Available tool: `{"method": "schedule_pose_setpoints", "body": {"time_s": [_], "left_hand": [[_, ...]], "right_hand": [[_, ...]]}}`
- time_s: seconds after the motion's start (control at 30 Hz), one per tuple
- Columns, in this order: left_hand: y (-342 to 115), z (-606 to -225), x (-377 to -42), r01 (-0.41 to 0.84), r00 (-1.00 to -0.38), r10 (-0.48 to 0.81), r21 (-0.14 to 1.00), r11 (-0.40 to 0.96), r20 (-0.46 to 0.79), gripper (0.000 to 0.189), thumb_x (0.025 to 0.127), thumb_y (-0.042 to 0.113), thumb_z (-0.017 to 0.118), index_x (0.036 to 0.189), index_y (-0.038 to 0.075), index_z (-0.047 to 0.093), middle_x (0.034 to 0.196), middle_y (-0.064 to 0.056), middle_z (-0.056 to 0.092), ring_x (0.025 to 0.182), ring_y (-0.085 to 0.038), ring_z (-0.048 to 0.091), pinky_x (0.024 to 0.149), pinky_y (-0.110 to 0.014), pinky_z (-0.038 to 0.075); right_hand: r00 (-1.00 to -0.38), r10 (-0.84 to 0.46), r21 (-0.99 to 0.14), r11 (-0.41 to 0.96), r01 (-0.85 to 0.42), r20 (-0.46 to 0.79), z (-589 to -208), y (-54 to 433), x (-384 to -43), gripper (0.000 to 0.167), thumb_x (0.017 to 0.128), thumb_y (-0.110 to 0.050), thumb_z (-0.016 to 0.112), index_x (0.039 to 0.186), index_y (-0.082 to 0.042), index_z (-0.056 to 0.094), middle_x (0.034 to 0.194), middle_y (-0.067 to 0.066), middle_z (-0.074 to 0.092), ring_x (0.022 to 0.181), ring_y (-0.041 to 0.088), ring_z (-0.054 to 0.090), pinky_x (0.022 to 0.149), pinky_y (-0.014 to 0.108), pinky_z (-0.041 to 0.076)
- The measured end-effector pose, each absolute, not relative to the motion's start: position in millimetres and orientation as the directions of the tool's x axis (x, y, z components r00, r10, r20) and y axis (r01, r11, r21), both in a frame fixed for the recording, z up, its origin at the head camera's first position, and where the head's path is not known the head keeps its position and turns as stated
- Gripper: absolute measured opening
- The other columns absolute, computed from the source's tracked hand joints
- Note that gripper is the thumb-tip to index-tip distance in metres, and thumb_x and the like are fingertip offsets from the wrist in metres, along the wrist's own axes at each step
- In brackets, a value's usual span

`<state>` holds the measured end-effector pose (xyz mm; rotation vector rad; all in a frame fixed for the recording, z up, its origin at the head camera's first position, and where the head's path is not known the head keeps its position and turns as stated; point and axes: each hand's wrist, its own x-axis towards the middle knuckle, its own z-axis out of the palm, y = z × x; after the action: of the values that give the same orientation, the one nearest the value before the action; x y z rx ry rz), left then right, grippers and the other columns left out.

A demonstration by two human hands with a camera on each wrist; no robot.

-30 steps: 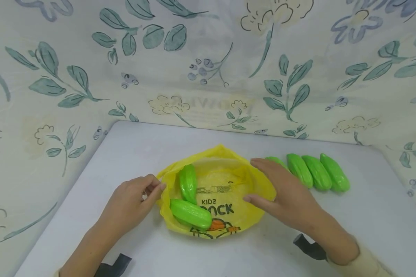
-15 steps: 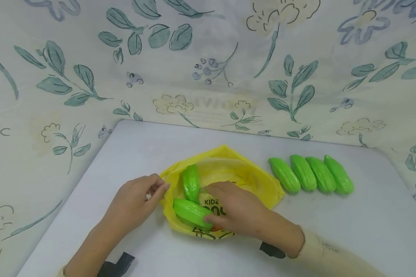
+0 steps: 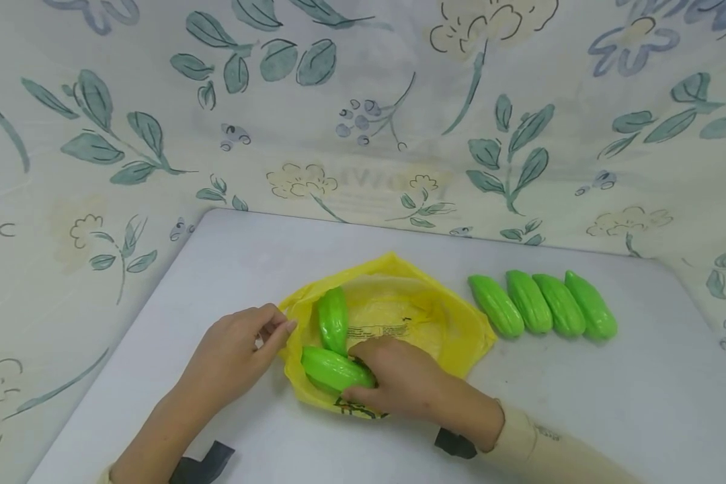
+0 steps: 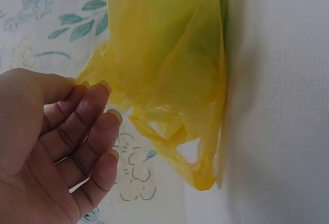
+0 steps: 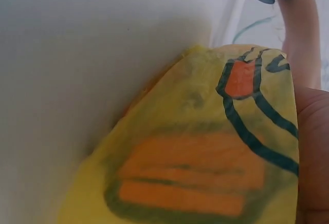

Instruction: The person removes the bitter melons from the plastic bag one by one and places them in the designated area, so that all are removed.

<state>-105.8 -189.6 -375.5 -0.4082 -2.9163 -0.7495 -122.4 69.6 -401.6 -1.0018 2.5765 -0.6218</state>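
A yellow plastic bag [image 3: 454, 336] lies with its mouth spread wide on the white table. Two glossy green ridged pieces, shaped like short cucumbers, are inside: an upper piece [image 3: 333, 319] near the left wall and a lower piece [image 3: 333, 370] below it. My left hand [image 3: 236, 353] pinches the bag's left rim between thumb and fingertips, also seen in the left wrist view. Reaching into the bag, my right hand [image 3: 399, 380] grips the right end of the lower green piece. In the right wrist view, the printed bag wall [image 5: 205, 157] hides most of that hand.
A row of several more green ridged pieces [image 3: 547, 302] lies on the white table [image 3: 641, 403] right of the bag. Flower-patterned cloth [image 3: 399, 121] rises behind the table. Dark straps [image 3: 202, 464] sit at the wrists.
My right hand has moved left from the bag's right rim into the bag and has taken hold of the lower green piece. The left hand keeps its hold on the rim.
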Motion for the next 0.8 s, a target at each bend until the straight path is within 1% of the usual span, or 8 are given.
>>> {"method": "schedule_pose_setpoints", "body": {"time_s": [0.23,0.5,0.8], "left_hand": [[-189.3,-376.1,-105.5,0.293,-0.956,0.238,0.462,0.837,0.174,0.013,0.101,0.023,0.071,0.09,0.017,0.066,0.074,0.013,0.059,0.071,-0.009,0.054,0.065,-0.031,0.05],[-188.2,-374.6,-105.7,0.286,-0.958,0.233,0.467,0.836,0.17,0.013,0.102,0.023,0.071,0.091,0.016,0.067,0.074,0.012,0.06,0.07,-0.01,0.054,0.064,-0.029,0.051],[-189.1,-375.9,-106.6,0.29,-0.956,0.234,0.465,0.836,0.174,0.013,0.102,0.024,0.071,0.092,0.016,0.067,0.074,0.012,0.06,0.071,-0.01,0.054,0.064,-0.029,0.052]], "right_hand": [[-0.716,-0.689,-0.486,0.668,-0.564,-0.115,-403.1,68.1,-119.0,0.035,0.092,-0.041,0.081,0.112,-0.013,0.071,0.083,-0.015,0.057,0.075,0.004,0.053,0.067,0.022,0.047],[-0.719,-0.685,-0.49,0.669,-0.559,-0.116,-405.2,67.9,-118.0,0.033,0.092,-0.041,0.081,0.109,-0.014,0.072,0.081,-0.015,0.056,0.076,0.005,0.053,0.066,0.022,0.047],[-0.718,-0.687,-0.498,0.663,-0.559,-0.108,-406.3,68.7,-118.5,0.036,0.093,-0.04,0.081,0.116,-0.012,0.072,0.086,-0.015,0.059,0.078,0.004,0.053,0.068,0.022,0.048]]}}
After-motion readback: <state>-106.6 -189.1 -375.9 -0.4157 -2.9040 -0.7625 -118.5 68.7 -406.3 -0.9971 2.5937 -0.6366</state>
